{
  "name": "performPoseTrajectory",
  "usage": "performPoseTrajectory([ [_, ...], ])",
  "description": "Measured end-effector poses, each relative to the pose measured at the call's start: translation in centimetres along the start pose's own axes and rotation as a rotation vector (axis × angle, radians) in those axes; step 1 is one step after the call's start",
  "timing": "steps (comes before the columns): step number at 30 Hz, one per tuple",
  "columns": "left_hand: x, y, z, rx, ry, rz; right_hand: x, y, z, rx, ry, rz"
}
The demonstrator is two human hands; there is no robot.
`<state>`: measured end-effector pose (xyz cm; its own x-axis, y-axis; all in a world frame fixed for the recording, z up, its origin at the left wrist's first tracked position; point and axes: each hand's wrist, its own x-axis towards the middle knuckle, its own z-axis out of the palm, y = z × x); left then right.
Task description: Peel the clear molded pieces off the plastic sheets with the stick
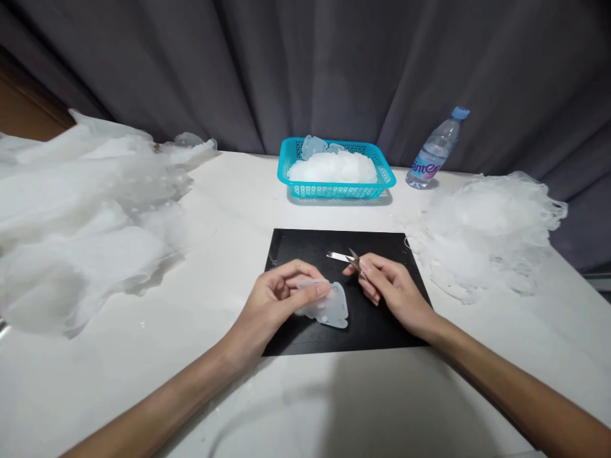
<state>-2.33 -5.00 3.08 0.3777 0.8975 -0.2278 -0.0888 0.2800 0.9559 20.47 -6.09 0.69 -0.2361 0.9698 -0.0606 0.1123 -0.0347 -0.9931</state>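
Between thumb and fingers, my left hand (291,292) pinches a translucent white plastic piece (337,308) with rounded, lobed edges. My right hand (389,283) grips a small pair of scissors (354,259), whose blades point up and left, slightly apart. The scissors and the plastic piece do not touch. Both hands are over a black mat (305,245) on the white table. Just beyond the scissors lies a small white strip (338,256) with a dark end, partly covered by the blades.
A turquoise basket (337,191) at the back holds white translucent pieces. A water bottle (432,152) stands right of it. Large heaps of white translucent sheets (90,216) lie at left, and stringy white scraps (491,229) at right. A grey curtain (329,70) hangs behind the table (214,210).
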Motion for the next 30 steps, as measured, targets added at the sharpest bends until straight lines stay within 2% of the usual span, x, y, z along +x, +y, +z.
performPoseTrajectory([
  [4, 0.0, -0.1, -0.3, -0.01, -0.001, 0.009, -0.8, 0.6, 1.5, 0.15, -0.117, 0.038],
  [8, -0.1, 0.1, -0.2, 0.013, 0.016, 0.046, -1.3, 0.3, 1.7, 0.102, -0.139, -0.031],
  [12, -0.2, 0.3, 0.2, 0.029, 0.021, 0.079, -1.4, 0.0, 1.9, -0.011, -0.118, -0.121],
  [17, -0.5, 0.3, 0.3, 0.063, 0.013, 0.124, -1.6, 0.4, 2.1, -0.05, -0.059, -0.152],
  [24, -0.5, -0.1, 0.1, 0.135, 0.049, 0.247, -1.9, 0.2, 2.0, -0.085, -0.051, -0.186],
  [30, -0.4, 0.0, 0.2, 0.148, 0.059, 0.276, -1.9, 0.3, 1.9, -0.145, -0.032, -0.272],
])
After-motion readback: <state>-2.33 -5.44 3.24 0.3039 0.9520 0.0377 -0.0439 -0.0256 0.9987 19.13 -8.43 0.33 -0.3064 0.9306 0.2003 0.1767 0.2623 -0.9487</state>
